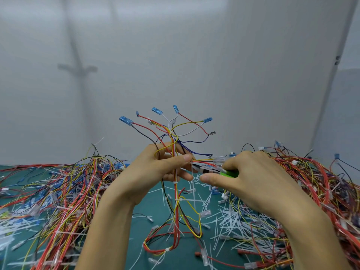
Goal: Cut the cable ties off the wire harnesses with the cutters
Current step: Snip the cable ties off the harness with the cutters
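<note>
Standing upright above the counter (153,199), the wire harness (176,203) is gripped by the left hand (155,168); the right hand (253,178) clasps the green-handled cutters (214,171), lying crosswise, tips pointing left at 1 cable tie (192,167) just beside the left thumb.

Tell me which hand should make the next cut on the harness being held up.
Right. The right hand holds the green-handled cutters, tips at the wire harness just beside the left hand, which grips that harness upright.
</note>
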The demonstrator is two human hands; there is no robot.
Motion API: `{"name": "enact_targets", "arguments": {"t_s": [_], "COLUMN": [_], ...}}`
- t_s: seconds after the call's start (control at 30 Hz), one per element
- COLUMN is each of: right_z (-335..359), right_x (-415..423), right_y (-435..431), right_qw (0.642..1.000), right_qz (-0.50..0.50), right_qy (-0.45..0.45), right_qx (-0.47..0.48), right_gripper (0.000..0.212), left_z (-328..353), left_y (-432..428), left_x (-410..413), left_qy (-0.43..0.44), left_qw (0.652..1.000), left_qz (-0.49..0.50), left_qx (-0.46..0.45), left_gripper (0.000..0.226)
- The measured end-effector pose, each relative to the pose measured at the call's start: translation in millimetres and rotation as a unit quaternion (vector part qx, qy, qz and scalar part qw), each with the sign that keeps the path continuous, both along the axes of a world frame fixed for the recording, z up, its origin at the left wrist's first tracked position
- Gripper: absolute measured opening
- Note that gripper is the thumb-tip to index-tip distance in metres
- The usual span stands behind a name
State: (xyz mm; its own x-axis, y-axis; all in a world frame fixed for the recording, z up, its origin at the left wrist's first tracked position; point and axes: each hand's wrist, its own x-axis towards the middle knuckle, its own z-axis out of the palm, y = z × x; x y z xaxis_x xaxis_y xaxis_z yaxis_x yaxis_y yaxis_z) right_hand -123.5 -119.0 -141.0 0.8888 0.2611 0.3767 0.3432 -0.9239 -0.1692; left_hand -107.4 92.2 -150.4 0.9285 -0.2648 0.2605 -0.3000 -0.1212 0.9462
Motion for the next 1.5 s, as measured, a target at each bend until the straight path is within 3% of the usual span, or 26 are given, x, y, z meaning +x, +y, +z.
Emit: {"name": "enact_targets", "arguments": {"t_s": [0.67, 0.9, 1.03, 1.17, 1.37, 1.5], "right_z": [0.0, -2.3, 0.2, 2.1, -7.5, -15.0], "right_x": [1.7, 3.0, 2.0, 3.1, 11.4, 17.5], "right_y": [-2.0, 1.0, -3.4, -0.8, 15.4, 23.0], "right_qw": [1.000, 1.000, 0.993, 0.971, 0.946, 0.912], "right_qz": [0.010, -0.018, -0.015, 0.017, 0.057, 0.077], "right_qy": [0.002, -0.005, -0.022, 0.003, 0.039, 0.095], "right_qx": [0.003, 0.018, 0.117, 0.240, 0.318, 0.391], "right_gripper": [0.089, 0.084, 0.077, 0.083, 0.090, 0.068], "left_z": [-1.6, -8.2, -12.0, -13.4, -13.0, -12.3], "left_y": [0.3, -1.5, -1.0, 0.7, 7.2, 7.2], "left_x": [2.9, 14.9, 22.6, 24.8, 17.6, 16.9], "left_qy": [-0.003, -0.004, 0.019, 0.046, 0.044, 0.021], "left_qw": [1.000, 0.990, 0.974, 0.969, 0.992, 0.994], "left_qz": [0.026, 0.142, 0.194, 0.162, 0.052, 0.014], "left_qx": [0.006, -0.020, -0.116, -0.180, -0.110, -0.108], "left_gripper": [0.017, 0.013, 0.016, 0.022, 0.043, 0.055]}}
